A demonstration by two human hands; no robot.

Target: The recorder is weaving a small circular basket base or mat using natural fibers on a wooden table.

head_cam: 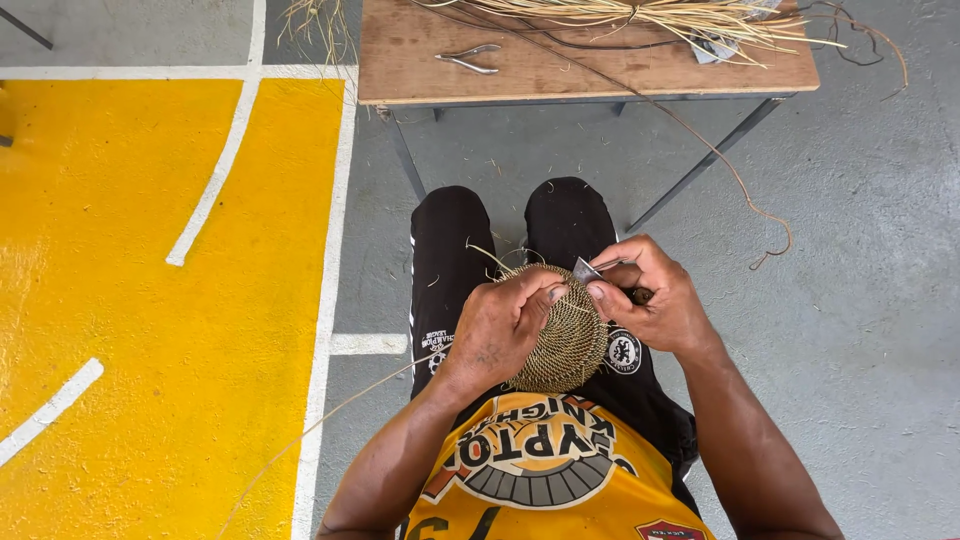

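The person sits with a round woven basket piece (570, 340) held over the lap, just near of the knees. The left hand (505, 325) grips the piece from its left side, fingers curled over the upper rim and thumb pressed against the weave. The right hand (650, 295) is closed around a small tool (588, 268) with a pale metal blade whose tip meets the top right edge of the weave; a dark handle end (641, 296) shows between the fingers. A thin loose strand (330, 410) trails from under the left hand down toward the near left, across the grey floor and onto the yellow painted floor area (130, 300).

Farther away stands a wooden desk (560, 65) on dark metal legs. A pair of pliers (467, 58) lies on it, and a bundle of pale straw fibres (660, 18) stretches along its far edge. A long brown strand (740, 190) hangs from the desk to the floor at the right.
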